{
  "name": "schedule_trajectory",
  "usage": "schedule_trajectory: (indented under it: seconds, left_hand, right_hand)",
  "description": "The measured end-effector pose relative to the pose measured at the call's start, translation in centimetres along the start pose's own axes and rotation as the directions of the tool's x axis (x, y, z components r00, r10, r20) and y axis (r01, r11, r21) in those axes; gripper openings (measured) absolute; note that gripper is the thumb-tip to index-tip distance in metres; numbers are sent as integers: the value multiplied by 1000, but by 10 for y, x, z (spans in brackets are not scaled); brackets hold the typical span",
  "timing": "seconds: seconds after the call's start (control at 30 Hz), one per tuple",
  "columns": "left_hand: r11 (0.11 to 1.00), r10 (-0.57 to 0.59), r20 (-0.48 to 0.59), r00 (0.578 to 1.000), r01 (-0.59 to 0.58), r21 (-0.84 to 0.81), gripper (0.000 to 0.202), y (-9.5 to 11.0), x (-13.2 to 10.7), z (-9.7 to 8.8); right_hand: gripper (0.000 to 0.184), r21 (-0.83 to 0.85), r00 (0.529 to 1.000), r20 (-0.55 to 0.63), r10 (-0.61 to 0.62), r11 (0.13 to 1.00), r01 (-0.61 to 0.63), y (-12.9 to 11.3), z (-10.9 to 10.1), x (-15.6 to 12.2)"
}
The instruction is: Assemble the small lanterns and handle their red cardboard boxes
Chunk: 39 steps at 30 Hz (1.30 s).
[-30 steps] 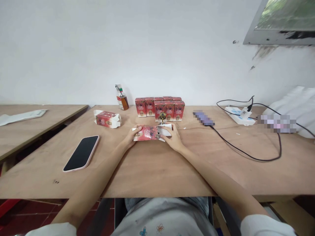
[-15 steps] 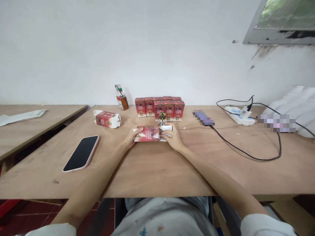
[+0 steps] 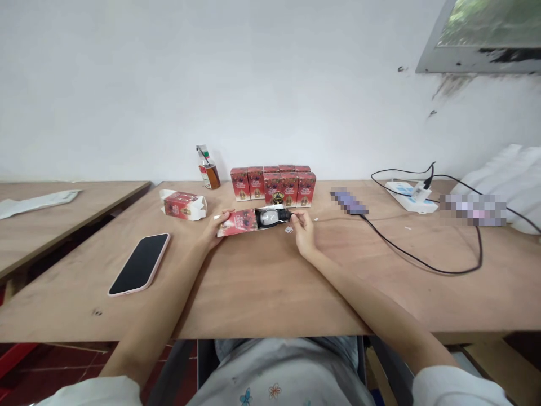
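My left hand [image 3: 212, 230] grips the closed end of a red printed box [image 3: 240, 223] lying on its side above the table. From the box's right end sticks a black item with a clear, shiny middle [image 3: 269, 217]; it looks like a small lantern, but its kind is not certain. The fingers of my right hand [image 3: 304, 232] pinch its black tip. Just behind it stands a small gold ornament [image 3: 278, 197], its lower part hidden. Several upright red boxes [image 3: 306, 189] stand in rows at the back.
A torn-open red box [image 3: 182, 204] lies at left, beyond a phone [image 3: 140, 265]. A bottle of amber liquid [image 3: 209, 175] stands near the wall. White scraps [image 3: 289, 229] lie near my right hand. At right are a charging phone [image 3: 349, 201], a power strip [image 3: 409, 197] and a looping cable [image 3: 426, 272].
The black item with the clear middle now shows outside the box, partly pulled out to the right. My left hand and the box have shifted left. White scraps now show on the table.
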<state>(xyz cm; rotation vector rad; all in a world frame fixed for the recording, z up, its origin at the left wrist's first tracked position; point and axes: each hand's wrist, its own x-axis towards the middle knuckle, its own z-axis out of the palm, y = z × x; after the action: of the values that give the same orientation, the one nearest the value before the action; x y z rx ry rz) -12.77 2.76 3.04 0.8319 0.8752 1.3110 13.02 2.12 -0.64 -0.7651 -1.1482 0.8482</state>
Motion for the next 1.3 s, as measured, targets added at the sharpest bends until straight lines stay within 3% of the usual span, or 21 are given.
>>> schedule_trajectory:
  seconds: [0.07,0.17,0.3,0.53,0.73,0.93,1.07,1.17,1.3]
  left_hand:
    - [1000,5,15,1000,-4,-5,39,3,1,-5]
    - [994,75,-57,996,-79,-79,32,8,5,-17]
    - [959,174,-153,973,-203,-198,24,12,12,-31]
    - [897,283,-141,949,-314,-312,39,12,11,-25]
    - [894,282,-187,941,-329,-304,45,7,11,-21]
    - [897,296,-274,915,-365,-248,63,0,17,-19]
    - [923,154,-232,960,-224,-313,50,-3,17,-15]
    - [943,64,-232,971,-135,-303,43,-3,15,-11]
    - [950,-4,-251,968,-74,-302,20,-4,11,-4]
  right_hand:
    - [20,155,991,-74,113,983,-100,2,-1,3]
    - [16,345,957,-132,260,917,-201,4,-5,10]
    - [15,504,916,-82,393,809,-302,3,-15,18]
    - [19,539,907,12,421,761,-360,7,-24,24]
    - [15,500,876,-37,481,768,-400,3,-21,21]
    - [22,309,935,-151,321,914,-263,-2,-14,14]
    - [27,175,967,-168,193,971,-164,-3,-11,13]
    - [27,29,986,-159,51,998,-47,-9,-8,11]
    - [25,-149,990,-34,-139,980,132,-19,-3,4]
